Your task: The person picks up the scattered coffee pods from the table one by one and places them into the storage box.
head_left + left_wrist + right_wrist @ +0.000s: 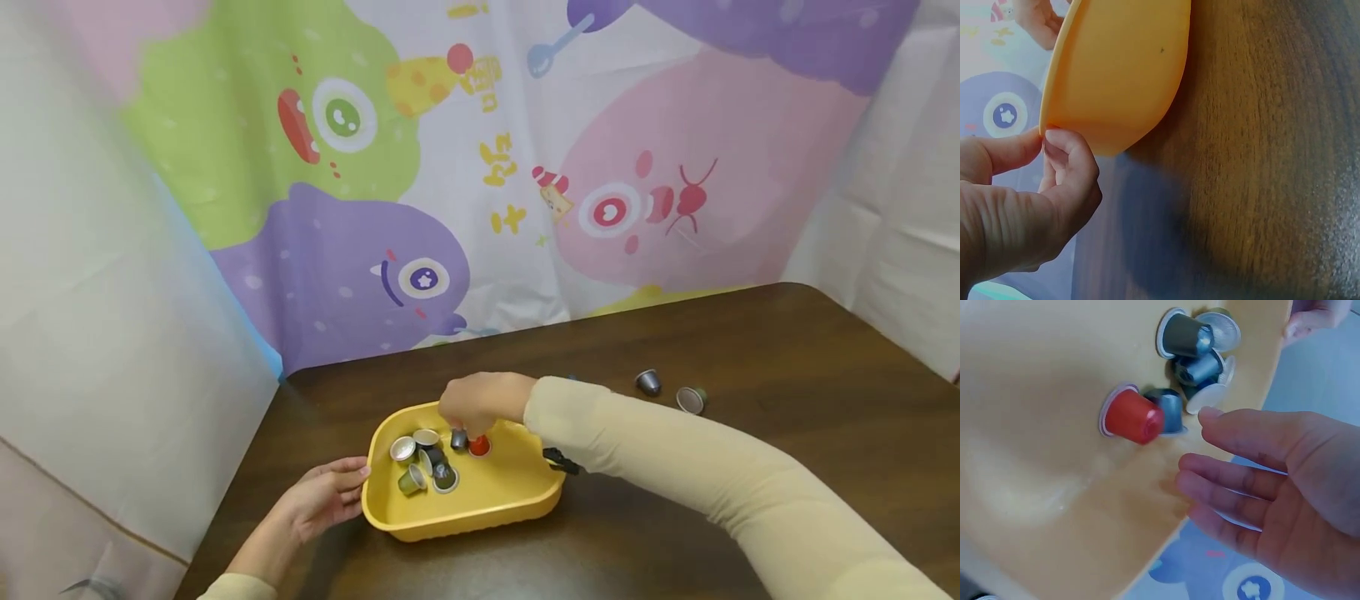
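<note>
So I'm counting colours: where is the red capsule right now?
The red capsule lies inside the yellow tray, toward its far side, touching a grey capsule on its left, just below the right hand.

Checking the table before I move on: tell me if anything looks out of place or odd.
Two coffee capsules, a grey one and a green one, lie loose on the table, well apart from the capsules gathered in the yellow tray. Several in the tray lie tipped on their sides. Nothing looks spilled or damaged.
</note>
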Demonstrator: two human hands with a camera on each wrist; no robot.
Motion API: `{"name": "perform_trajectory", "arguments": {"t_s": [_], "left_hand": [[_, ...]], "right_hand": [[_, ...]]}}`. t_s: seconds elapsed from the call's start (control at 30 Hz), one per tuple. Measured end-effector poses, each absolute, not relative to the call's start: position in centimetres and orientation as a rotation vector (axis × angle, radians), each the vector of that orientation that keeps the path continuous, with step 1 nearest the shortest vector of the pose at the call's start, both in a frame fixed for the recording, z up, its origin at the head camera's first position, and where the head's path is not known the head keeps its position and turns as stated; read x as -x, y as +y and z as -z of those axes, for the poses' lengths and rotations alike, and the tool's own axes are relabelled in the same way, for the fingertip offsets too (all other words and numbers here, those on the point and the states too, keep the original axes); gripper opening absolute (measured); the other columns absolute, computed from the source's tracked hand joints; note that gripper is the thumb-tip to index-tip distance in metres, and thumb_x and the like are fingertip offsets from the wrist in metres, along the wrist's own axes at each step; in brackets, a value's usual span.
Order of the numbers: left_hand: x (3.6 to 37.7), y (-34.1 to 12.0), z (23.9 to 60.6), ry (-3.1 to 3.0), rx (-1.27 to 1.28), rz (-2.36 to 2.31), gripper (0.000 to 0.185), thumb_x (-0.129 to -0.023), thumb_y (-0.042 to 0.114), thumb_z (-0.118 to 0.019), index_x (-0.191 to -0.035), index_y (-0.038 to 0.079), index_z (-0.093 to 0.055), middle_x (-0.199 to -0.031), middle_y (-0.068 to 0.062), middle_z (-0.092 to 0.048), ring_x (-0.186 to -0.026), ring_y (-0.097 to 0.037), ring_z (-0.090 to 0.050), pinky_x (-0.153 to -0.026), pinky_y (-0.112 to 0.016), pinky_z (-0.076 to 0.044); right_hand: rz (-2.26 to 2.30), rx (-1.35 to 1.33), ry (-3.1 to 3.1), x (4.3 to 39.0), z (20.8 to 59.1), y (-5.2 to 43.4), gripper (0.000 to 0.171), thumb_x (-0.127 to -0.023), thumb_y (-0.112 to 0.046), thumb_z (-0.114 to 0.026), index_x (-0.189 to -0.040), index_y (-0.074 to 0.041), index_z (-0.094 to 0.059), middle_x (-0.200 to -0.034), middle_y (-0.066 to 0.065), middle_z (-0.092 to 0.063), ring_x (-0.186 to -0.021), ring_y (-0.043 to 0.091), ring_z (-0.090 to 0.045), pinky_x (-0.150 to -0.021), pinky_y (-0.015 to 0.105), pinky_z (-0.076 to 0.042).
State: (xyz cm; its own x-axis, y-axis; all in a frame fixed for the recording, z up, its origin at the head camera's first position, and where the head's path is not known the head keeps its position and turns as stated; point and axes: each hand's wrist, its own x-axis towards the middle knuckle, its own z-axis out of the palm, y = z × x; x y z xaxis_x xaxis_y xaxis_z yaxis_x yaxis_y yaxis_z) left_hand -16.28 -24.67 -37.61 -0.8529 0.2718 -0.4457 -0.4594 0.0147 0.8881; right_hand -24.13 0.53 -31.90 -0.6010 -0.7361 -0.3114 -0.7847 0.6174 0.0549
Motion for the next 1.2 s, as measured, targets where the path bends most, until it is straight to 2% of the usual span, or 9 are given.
{"name": "perform_trajectory", "arguments": {"t_s": [0.1,0.2,0.4,0.93,1.2], "left_hand": [[16.4,-24.7,37.8,1.785,0.192,-1.890,0.031,-0.096,0.011,-0.056,-0.123,0.000,-0.046,-0.090,0.003,-0.063,-0.083,-0.007,-0.060,-0.077,-0.025,-0.053],[16.5,-24.8,37.8,1.782,0.175,-1.893,0.035,-0.097,0.011,-0.055,-0.126,-0.003,-0.043,-0.091,0.003,-0.063,-0.084,-0.007,-0.061,-0.078,-0.025,-0.053],[16.4,-24.7,37.9,1.771,0.162,-1.901,0.025,-0.096,0.010,-0.056,-0.119,0.002,-0.050,-0.089,0.003,-0.064,-0.083,-0.006,-0.062,-0.077,-0.025,-0.053],[16.9,-24.8,37.7,1.754,0.087,-1.899,0.014,-0.098,0.008,-0.051,-0.112,0.006,-0.054,-0.087,0.005,-0.064,-0.080,-0.006,-0.062,-0.076,-0.025,-0.053],[16.9,-24.9,37.7,1.736,0.080,-1.903,0.014,-0.098,0.007,-0.050,-0.111,0.006,-0.053,-0.087,0.005,-0.065,-0.080,-0.005,-0.062,-0.075,-0.025,-0.053]], "right_hand": [[-0.176,1.246,2.591,24.1,31.1,1.7,0.012,-0.085,-0.015,-0.071,-0.096,-0.015,-0.065,-0.092,-0.003,-0.063,-0.079,0.009,-0.050,-0.070,0.020,-0.044],[-0.058,1.249,2.577,24.3,30.1,3.0,0.016,-0.085,-0.016,-0.071,-0.099,-0.013,-0.066,-0.091,0.000,-0.063,-0.080,0.010,-0.051,-0.073,0.023,-0.045],[0.108,1.245,2.577,25.0,29.4,6.1,0.016,-0.085,-0.015,-0.071,-0.100,-0.010,-0.065,-0.083,-0.001,-0.061,-0.077,0.010,-0.052,-0.073,0.024,-0.046],[0.380,1.156,2.673,26.3,29.9,14.1,0.013,-0.086,-0.011,-0.069,-0.096,-0.012,-0.062,-0.091,0.004,-0.064,-0.080,0.014,-0.057,-0.074,0.027,-0.048],[0.409,1.104,2.766,26.1,30.9,17.6,0.016,-0.081,-0.008,-0.072,-0.093,-0.011,-0.061,-0.087,0.001,-0.063,-0.081,0.018,-0.058,-0.074,0.028,-0.048]]}}
